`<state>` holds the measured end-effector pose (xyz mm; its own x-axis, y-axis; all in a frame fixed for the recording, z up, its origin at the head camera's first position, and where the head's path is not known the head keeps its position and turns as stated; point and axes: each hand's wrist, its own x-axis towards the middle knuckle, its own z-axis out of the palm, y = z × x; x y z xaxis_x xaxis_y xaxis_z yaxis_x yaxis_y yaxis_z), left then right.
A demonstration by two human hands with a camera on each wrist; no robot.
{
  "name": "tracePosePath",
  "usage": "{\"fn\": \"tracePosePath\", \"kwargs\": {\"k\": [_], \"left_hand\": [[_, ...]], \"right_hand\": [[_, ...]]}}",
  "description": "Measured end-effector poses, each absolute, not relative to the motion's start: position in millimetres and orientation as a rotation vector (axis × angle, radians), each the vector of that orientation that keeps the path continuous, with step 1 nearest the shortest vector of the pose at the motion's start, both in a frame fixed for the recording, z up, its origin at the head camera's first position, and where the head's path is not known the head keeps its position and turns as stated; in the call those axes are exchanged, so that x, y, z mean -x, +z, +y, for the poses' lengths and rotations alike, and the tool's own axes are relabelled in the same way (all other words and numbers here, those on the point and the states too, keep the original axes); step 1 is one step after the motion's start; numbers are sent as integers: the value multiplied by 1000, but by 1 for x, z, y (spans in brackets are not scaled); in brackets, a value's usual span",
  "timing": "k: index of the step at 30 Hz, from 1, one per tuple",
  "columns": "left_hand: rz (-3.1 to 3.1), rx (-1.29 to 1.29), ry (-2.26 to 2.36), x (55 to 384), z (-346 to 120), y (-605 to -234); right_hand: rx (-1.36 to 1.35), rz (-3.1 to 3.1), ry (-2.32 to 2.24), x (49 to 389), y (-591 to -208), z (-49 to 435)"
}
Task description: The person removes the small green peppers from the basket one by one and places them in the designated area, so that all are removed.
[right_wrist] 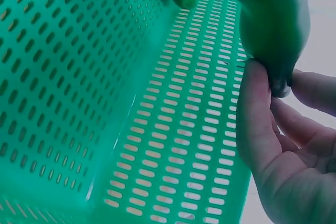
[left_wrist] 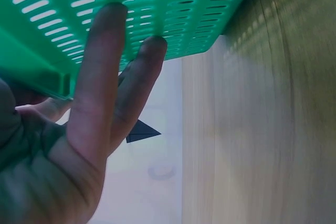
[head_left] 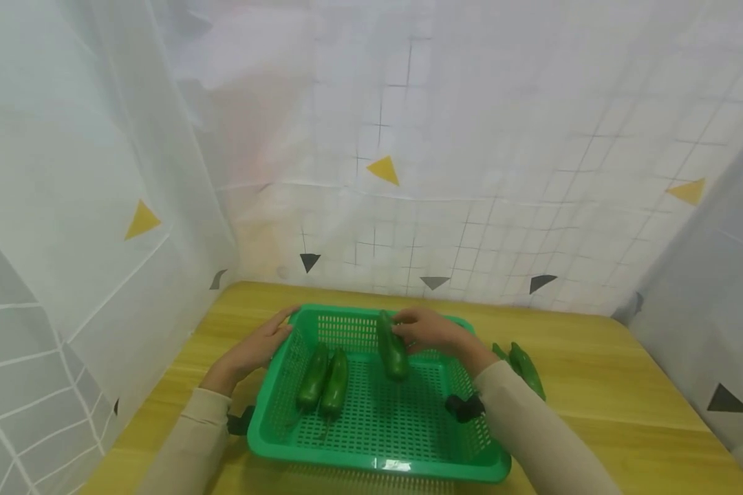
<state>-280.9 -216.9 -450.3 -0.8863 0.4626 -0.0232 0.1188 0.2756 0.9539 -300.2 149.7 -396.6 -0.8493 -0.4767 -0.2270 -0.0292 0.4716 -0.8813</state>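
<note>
While my right hand (head_left: 430, 333) pinches a green pepper (head_left: 393, 352) over the basket (head_left: 331, 456), my left hand (head_left: 259, 346) touches its wall, fingers straight. Two peppers (head_left: 313, 379) lie inside.

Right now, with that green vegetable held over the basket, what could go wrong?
The right hand pinches the held vegetable near its narrow end, so it might slip and drop. Swung left, it could knock the two vegetables lying in the basket. The right sleeve passes over the basket's right rim, so a low move might nudge it, though the left hand touches the opposite side.
</note>
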Motion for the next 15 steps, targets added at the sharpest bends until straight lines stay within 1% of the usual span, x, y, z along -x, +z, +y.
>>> {"fn": "tracePosePath", "kwargs": {"k": [15], "left_hand": [[2245,-509,1645,279,-215,-448]], "right_hand": [[409,2311,-1366,293,-393,173]]}}
